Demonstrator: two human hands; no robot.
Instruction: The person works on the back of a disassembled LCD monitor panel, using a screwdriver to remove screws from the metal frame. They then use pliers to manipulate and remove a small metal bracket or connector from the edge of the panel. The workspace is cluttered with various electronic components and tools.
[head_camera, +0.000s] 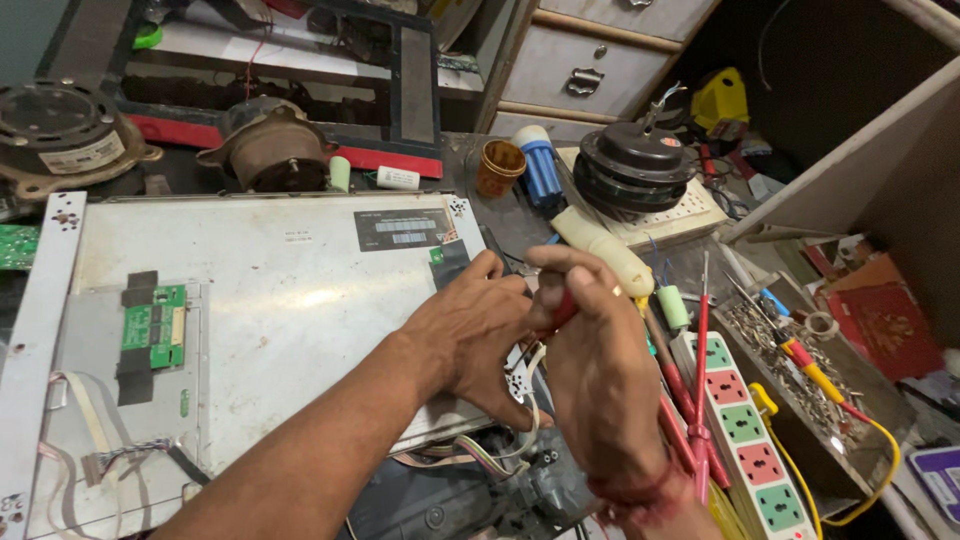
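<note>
The metal back panel (270, 300) of a flat screen lies across the bench, long axis left to right; the left hand (470, 335) rests spread on its right edge; just right, the right hand (590, 350) grips a red-handled screwdriver (562, 308), nearer that corner.

The red tool (562, 308) is mostly hidden by the right hand (600, 370); the panel's (280, 300) lower right corner is covered by the left hand (470, 335).
</note>
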